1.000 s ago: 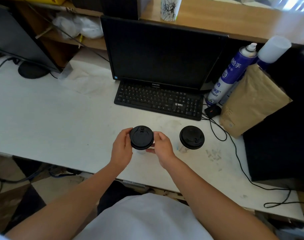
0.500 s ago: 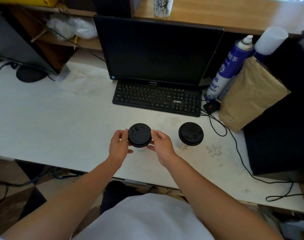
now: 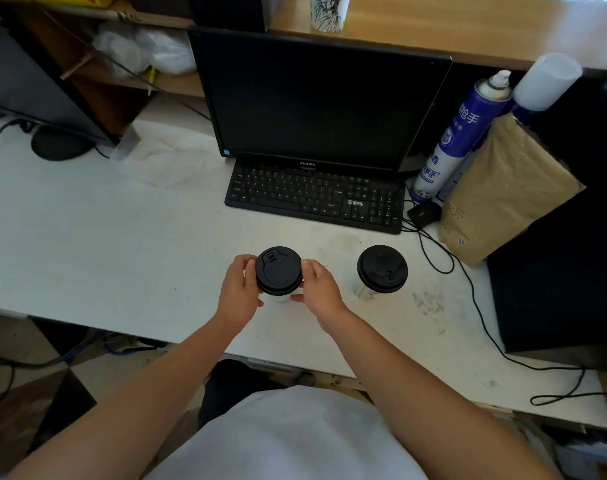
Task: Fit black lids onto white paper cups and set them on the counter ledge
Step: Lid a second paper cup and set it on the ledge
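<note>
Head view: toward the white worktop's [image 3: 122,254] front edge, the round black plastic lid [image 3: 278,270] has turned, its tab further left. The left hand [image 3: 238,292] and right hand [image 3: 321,292] pinch its rim atop a white paper cup [image 3: 281,299]. A second black-lidded white paper cup [image 3: 381,269] stands apart, right.

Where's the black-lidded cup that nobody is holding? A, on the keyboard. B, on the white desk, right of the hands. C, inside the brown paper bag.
B: the free cup stands on the white desk, right of the held cup gripped by the left hand and right hand.
</note>
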Action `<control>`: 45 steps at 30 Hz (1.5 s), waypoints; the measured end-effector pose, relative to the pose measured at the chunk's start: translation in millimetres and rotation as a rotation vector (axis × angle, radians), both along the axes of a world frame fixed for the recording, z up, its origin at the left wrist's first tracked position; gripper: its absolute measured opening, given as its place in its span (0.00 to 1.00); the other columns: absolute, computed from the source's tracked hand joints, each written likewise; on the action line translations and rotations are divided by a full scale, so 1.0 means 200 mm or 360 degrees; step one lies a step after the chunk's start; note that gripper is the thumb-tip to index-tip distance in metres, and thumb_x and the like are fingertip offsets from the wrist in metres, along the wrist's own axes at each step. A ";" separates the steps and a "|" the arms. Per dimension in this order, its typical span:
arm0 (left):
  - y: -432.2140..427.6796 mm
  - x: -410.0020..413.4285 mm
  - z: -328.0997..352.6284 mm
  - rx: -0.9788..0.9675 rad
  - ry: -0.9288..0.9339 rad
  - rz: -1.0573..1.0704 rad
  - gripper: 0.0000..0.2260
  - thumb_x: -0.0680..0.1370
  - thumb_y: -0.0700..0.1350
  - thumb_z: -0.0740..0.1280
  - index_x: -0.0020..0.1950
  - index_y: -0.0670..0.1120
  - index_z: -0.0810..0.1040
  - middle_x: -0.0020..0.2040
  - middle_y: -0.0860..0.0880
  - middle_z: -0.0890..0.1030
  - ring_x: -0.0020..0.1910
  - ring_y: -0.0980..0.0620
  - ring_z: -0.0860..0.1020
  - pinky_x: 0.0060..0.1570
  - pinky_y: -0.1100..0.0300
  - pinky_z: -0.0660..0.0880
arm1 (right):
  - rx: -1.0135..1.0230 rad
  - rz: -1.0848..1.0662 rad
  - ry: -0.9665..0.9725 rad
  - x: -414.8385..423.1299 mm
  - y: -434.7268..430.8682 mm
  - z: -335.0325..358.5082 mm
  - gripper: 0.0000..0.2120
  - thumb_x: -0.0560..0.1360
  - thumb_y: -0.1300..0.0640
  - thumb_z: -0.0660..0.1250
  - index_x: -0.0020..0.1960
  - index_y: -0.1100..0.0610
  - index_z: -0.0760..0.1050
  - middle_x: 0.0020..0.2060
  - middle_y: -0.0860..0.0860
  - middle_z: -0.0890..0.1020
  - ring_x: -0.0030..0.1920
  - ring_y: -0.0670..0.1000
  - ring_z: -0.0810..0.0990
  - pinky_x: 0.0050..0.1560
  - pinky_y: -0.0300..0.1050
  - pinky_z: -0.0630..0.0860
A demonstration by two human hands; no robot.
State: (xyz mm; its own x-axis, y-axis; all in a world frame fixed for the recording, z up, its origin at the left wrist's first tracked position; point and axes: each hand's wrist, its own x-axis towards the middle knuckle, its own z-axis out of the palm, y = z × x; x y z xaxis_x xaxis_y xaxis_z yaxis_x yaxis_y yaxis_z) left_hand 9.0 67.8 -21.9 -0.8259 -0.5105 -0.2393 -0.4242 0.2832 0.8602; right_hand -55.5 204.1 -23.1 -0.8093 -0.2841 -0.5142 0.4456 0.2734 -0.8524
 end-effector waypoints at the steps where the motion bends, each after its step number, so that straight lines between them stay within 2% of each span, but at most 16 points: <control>1: 0.00 0.00 0.00 -0.0010 0.0011 -0.0024 0.10 0.86 0.48 0.51 0.59 0.49 0.70 0.53 0.47 0.77 0.42 0.52 0.78 0.31 0.61 0.76 | 0.0002 0.0005 0.0007 0.00 0.00 0.00 0.14 0.85 0.51 0.52 0.58 0.54 0.75 0.57 0.53 0.80 0.56 0.55 0.81 0.53 0.53 0.83; 4: -0.01 0.00 0.00 0.0005 0.0042 -0.0077 0.12 0.86 0.48 0.50 0.62 0.49 0.71 0.54 0.48 0.77 0.42 0.52 0.78 0.31 0.61 0.77 | 0.0020 0.0028 0.0024 -0.01 0.00 0.01 0.15 0.85 0.51 0.51 0.58 0.55 0.75 0.58 0.54 0.80 0.57 0.55 0.81 0.52 0.53 0.84; 7: -0.01 0.00 0.01 0.0070 0.0029 -0.0096 0.13 0.86 0.48 0.49 0.62 0.50 0.72 0.51 0.48 0.78 0.41 0.50 0.77 0.33 0.57 0.79 | 0.0025 0.0050 0.0013 -0.01 0.00 0.03 0.16 0.85 0.51 0.51 0.61 0.56 0.75 0.60 0.54 0.79 0.59 0.55 0.79 0.50 0.51 0.84; 10: -0.02 -0.01 0.05 0.0277 -0.0029 -0.0070 0.14 0.86 0.48 0.49 0.60 0.49 0.74 0.49 0.45 0.78 0.40 0.49 0.75 0.37 0.53 0.81 | -0.0015 0.0048 -0.0085 -0.01 0.01 0.05 0.15 0.85 0.51 0.51 0.61 0.54 0.75 0.61 0.53 0.78 0.60 0.55 0.78 0.47 0.47 0.83; 12: -0.05 -0.03 0.07 0.0446 -0.0083 -0.0015 0.14 0.86 0.48 0.51 0.59 0.47 0.76 0.50 0.44 0.79 0.39 0.48 0.75 0.40 0.49 0.82 | -0.0082 0.0019 -0.0210 0.00 0.02 0.06 0.14 0.85 0.48 0.52 0.62 0.51 0.74 0.62 0.52 0.77 0.61 0.56 0.78 0.50 0.49 0.83; 15: -0.07 -0.05 0.08 0.0611 -0.0120 0.0083 0.14 0.85 0.47 0.55 0.58 0.42 0.78 0.49 0.41 0.78 0.36 0.47 0.76 0.44 0.45 0.83 | -0.0211 -0.0013 -0.0361 0.01 0.03 0.09 0.17 0.85 0.47 0.53 0.67 0.53 0.72 0.61 0.50 0.76 0.55 0.54 0.79 0.56 0.52 0.80; 17: -0.07 -0.05 0.09 0.0715 -0.0135 0.0157 0.16 0.85 0.48 0.55 0.59 0.39 0.77 0.48 0.41 0.78 0.34 0.48 0.75 0.46 0.45 0.83 | -0.0256 0.0015 -0.0411 0.01 0.04 0.11 0.19 0.86 0.48 0.53 0.70 0.55 0.72 0.61 0.50 0.76 0.50 0.52 0.80 0.54 0.52 0.80; 19: -0.07 -0.05 0.10 0.0862 -0.0172 0.0216 0.17 0.85 0.49 0.55 0.59 0.38 0.77 0.49 0.41 0.77 0.33 0.48 0.75 0.47 0.45 0.83 | -0.0255 0.0082 -0.0415 0.00 0.06 0.14 0.17 0.85 0.50 0.54 0.68 0.54 0.73 0.60 0.50 0.77 0.49 0.52 0.80 0.51 0.50 0.80; 23: -0.06 -0.05 0.17 0.1168 -0.0252 0.0311 0.16 0.86 0.49 0.55 0.53 0.42 0.78 0.49 0.40 0.78 0.32 0.47 0.73 0.45 0.48 0.82 | -0.0170 0.0224 -0.0337 -0.03 0.08 0.16 0.16 0.81 0.56 0.61 0.68 0.51 0.75 0.61 0.50 0.80 0.55 0.53 0.80 0.53 0.49 0.80; 26: -0.05 -0.05 0.20 0.1256 -0.0274 0.0337 0.15 0.85 0.49 0.55 0.52 0.43 0.79 0.48 0.40 0.78 0.37 0.46 0.75 0.43 0.51 0.83 | -0.0070 0.0344 -0.0170 -0.02 0.09 0.13 0.21 0.78 0.58 0.68 0.70 0.50 0.73 0.62 0.50 0.80 0.60 0.54 0.80 0.58 0.52 0.81; 29: -0.02 -0.05 0.19 0.1351 -0.0268 0.0385 0.15 0.85 0.48 0.56 0.54 0.42 0.79 0.51 0.38 0.79 0.40 0.43 0.78 0.43 0.50 0.82 | 0.0089 0.0446 0.0091 0.01 0.09 0.13 0.30 0.72 0.55 0.76 0.71 0.50 0.71 0.61 0.47 0.79 0.58 0.51 0.81 0.58 0.49 0.79; 34: 0.05 -0.02 0.15 0.1202 -0.0349 0.0294 0.18 0.86 0.49 0.52 0.61 0.41 0.77 0.46 0.40 0.80 0.38 0.44 0.78 0.46 0.49 0.81 | 0.0308 0.0462 0.0340 0.03 0.08 0.13 0.33 0.69 0.51 0.79 0.70 0.52 0.70 0.58 0.47 0.79 0.56 0.49 0.78 0.54 0.43 0.75; 39: 0.06 0.02 0.10 0.0983 -0.0369 0.0246 0.19 0.85 0.54 0.51 0.63 0.45 0.76 0.50 0.44 0.80 0.42 0.45 0.79 0.43 0.51 0.81 | 0.0421 0.0424 0.0451 0.04 0.07 0.13 0.34 0.65 0.51 0.81 0.67 0.52 0.70 0.56 0.46 0.79 0.55 0.49 0.79 0.56 0.45 0.78; 43: 0.01 0.06 0.05 0.0875 -0.0295 0.0185 0.19 0.85 0.57 0.50 0.60 0.49 0.76 0.52 0.50 0.82 0.46 0.44 0.81 0.50 0.48 0.80 | 0.0492 0.0538 0.0587 0.01 0.05 0.16 0.37 0.63 0.52 0.81 0.67 0.51 0.69 0.59 0.48 0.78 0.57 0.49 0.78 0.57 0.44 0.78; 45: -0.03 0.09 -0.02 0.0593 -0.0256 0.0135 0.18 0.84 0.58 0.52 0.61 0.50 0.75 0.58 0.49 0.81 0.54 0.43 0.80 0.58 0.45 0.78 | 0.0481 0.0589 0.0629 -0.01 0.03 0.19 0.37 0.62 0.52 0.81 0.67 0.50 0.70 0.59 0.48 0.78 0.57 0.49 0.78 0.55 0.42 0.77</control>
State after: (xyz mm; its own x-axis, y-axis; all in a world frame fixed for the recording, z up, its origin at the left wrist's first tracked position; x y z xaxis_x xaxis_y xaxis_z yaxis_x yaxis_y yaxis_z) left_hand 26.1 61.9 -25.0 -0.7215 -0.4292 -0.5434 -0.5702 -0.0770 0.8179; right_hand -58.4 211.0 15.9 -0.8307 -0.4710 -0.2970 -0.0588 0.6045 -0.7944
